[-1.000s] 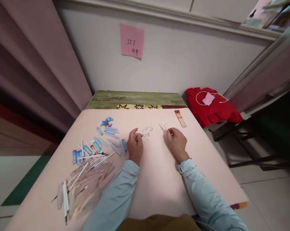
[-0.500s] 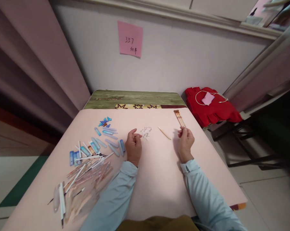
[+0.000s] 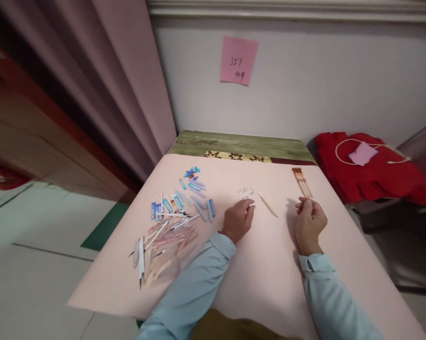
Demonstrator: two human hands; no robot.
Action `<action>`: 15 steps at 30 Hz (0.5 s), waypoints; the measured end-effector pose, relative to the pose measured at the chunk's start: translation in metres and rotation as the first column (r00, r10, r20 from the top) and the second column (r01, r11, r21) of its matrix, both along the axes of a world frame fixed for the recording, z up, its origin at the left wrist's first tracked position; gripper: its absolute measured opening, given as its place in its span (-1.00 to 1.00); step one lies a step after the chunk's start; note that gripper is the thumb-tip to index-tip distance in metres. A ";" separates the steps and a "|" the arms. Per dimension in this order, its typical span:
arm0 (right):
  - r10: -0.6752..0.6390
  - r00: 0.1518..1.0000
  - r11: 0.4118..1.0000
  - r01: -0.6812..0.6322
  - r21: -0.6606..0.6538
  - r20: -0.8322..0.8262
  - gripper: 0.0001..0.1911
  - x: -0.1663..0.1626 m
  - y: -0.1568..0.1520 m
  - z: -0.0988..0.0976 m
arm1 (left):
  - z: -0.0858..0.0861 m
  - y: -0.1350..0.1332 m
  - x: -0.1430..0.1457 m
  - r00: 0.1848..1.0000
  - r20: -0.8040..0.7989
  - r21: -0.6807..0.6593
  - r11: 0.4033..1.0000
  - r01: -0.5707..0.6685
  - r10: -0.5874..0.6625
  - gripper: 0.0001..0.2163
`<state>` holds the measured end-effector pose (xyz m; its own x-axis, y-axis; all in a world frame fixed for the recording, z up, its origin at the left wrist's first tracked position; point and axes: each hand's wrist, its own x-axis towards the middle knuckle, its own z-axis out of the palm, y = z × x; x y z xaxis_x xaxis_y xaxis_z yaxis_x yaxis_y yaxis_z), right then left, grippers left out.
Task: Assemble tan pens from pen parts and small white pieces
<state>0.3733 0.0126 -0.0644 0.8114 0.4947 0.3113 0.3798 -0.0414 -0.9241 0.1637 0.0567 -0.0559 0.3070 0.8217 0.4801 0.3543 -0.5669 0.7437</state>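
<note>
My left hand (image 3: 238, 219) rests on the pink table (image 3: 262, 264) with its fingers curled, the tips pinched beside a cluster of small white pieces (image 3: 246, 192); whether it holds one I cannot tell. My right hand (image 3: 310, 222) is closed, its fingertips at the near end of a bundle of wooden sticks (image 3: 302, 182); a grip on them does not show. Between the hands, a single thin wooden stick (image 3: 268, 204) lies loose on the table.
At the table's left lies a heap of blue and clear pen parts (image 3: 184, 200), with pinkish tubes and white rods (image 3: 165, 241) nearer me. Red cloth with a white cord (image 3: 371, 170) sits to the right. A pink note (image 3: 238, 60) hangs on the wall.
My right hand laid the single stick on the table and moved right to the stick bundle. My left hand crept toward the white pieces. My view swung to the left.
</note>
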 end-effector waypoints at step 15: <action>0.358 0.810 0.830 -0.047 -0.556 0.465 -0.70 -0.032 -0.002 0.009 | 0.015 -0.001 -0.003 0.998 0.020 0.015 0.998 -0.067 0.066 -0.82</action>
<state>0.3416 0.0110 -0.0555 0.4520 0.8340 0.3165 0.8498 -0.2946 -0.4371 0.1603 0.0553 -0.0413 0.2423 0.8322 0.4987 0.3770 -0.5544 0.7420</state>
